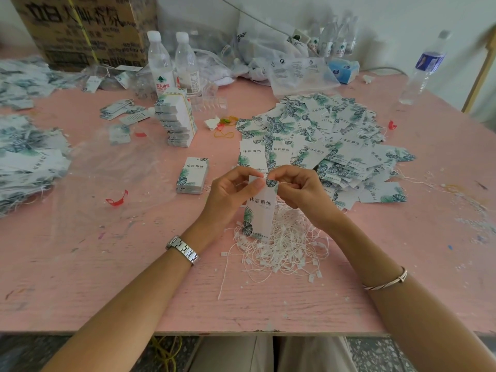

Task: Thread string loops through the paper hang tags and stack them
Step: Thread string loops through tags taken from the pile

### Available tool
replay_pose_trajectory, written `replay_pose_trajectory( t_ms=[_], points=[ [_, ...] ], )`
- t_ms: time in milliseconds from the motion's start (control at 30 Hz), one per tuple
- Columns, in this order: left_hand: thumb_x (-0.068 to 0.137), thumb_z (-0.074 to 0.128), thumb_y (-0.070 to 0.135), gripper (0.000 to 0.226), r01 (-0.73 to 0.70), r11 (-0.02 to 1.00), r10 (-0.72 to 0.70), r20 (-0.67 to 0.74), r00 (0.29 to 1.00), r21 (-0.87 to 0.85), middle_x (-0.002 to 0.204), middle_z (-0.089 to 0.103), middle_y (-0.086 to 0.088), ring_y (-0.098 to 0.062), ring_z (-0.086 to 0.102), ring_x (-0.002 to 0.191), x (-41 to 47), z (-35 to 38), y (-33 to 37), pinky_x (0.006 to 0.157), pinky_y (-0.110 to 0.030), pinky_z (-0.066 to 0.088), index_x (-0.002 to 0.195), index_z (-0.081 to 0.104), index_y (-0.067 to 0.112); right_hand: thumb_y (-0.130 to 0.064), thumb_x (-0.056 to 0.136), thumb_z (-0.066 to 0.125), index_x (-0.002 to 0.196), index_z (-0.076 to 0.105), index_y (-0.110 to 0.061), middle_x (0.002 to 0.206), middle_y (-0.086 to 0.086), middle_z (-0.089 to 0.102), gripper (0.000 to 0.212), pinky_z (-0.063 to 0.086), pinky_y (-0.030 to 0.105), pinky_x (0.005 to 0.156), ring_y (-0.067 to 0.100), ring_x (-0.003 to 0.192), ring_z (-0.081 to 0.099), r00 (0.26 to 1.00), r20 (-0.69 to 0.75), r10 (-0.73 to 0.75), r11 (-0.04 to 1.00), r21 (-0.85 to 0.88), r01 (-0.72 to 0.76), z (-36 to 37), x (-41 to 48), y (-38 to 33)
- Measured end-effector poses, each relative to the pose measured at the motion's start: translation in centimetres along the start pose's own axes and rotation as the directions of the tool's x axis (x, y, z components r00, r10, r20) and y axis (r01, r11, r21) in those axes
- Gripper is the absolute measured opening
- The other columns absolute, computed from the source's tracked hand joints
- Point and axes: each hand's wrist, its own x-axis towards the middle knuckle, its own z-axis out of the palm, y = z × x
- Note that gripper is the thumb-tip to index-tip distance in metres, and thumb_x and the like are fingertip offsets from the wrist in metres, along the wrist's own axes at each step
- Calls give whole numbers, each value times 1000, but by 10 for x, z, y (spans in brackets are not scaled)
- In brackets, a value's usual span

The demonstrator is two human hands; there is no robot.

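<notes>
2 water bottles (pixel 160 63) stand beside a cardboard box (pixel 80 28).

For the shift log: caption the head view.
Left hand holds a tag; right hand feeds string at its top, above the string pile.

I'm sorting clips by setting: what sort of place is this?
Probably a small garment-tag packing workshop: heaps of printed hang tags and loose string loops cover a pink worktable, with a cardboard carton at the back.

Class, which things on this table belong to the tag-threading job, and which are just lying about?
Job: held tag, string loop, string pile, small tag stack, tag heap.
Lying about: water bottles, cardboard box, tissue pack, rubber bands.
</notes>
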Motion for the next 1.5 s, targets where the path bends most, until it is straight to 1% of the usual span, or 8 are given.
replay_pose_trajectory(
  t_ms=[367, 533, 667, 767, 1033, 1133, 1300, 1500],
  points=[
    [79, 74, 24, 22, -53, 998, 53, 2, 999, 24, 95, 68, -1, -18, 62, 89, 0, 0, -3, 79, -29, 54, 98, 66, 18, 2, 95, 59, 97, 67, -5, 52, -11, 29, 11, 27, 12, 49, 2, 45, 22, 1000, -9, -7, 992, -125, 6, 0, -1, -2],
    [76, 79, 29, 22, -247, 907, 312, -149, 938, 342, 89, 61, 13, -6, 51, 77, -1, 1, -6, 67, -17, 39, 91, 66, 21, -6, 91, 61, 94, 70, -13, 51, -13, 30, 11, 27, 11, 48, 2, 45, 21, 1000, -26, -3, 994, -108, 0, 0, -1, -1],
    [80, 79, 29, 14, -330, 793, 453, -133, 882, 512, 104, 56, -6, -8, 53, 91, -3, 0, -8, 82, -11, 37, 91, 71, 25, -12, 91, 62, 95, 71, -15, 51, -13, 31, 10, 27, 11, 49, 3, 45, 21, 1000, -11, 0, 995, -102, -1, 0, 0, 0],
    [84, 76, 29, 15, -365, 731, 503, -94, 859, 576, 104, 55, -2, -16, 58, 100, -4, 0, -9, 90, -23, 46, 92, 76, 16, -10, 92, 62, 96, 71, -15, 52, -13, 35, 11, 30, 10, 49, 2, 45, 22, 1000, -7, -1, 994, -108, 0, -1, 0, 1],
    [88, 74, 24, 16, -434, 604, 595, -16, 803, 668, 104, 55, 1, -17, 60, 94, -4, -2, -12, 84, -33, 54, 92, 76, 8, -4, 95, 62, 100, 70, -4, 63, 34, 42, 9, 31, 9, 51, 0, 46, 30, 1000, -23, -6, 979, -205, 1, -1, -1, 1],
    [90, 72, 25, 20, -428, 607, 590, -19, 807, 670, 104, 54, 0, -15, 59, 94, -3, -1, -12, 82, -30, 53, 91, 74, 5, -12, 102, 54, 109, 68, -4, 56, 2, 42, 18, 28, 14, 46, 6, 46, 29, 999, -34, 1, 983, -181, -7, 0, -1, 3],
    [89, 72, 25, 19, -418, 620, 580, -28, 814, 664, 104, 54, 1, -11, 58, 97, -4, -1, -12, 82, -25, 50, 91, 75, 6, -29, 104, 48, 123, 62, -20, 64, 2, 30, 25, 24, 19, 48, 10, 52, 24, 997, -76, 9, 989, -147, -20, 0, -1, 0],
    [89, 73, 23, 18, -435, 617, 575, 1, 818, 656, 103, 54, -1, -20, 57, 87, -3, 0, -13, 76, -29, 50, 91, 74, 5, -8, 94, 61, 116, 66, -7, 63, -2, 40, 23, 33, 12, 54, 3, 51, 36, 997, -36, -64, 983, -175, 56, 3, -1, -3]
  ],
)
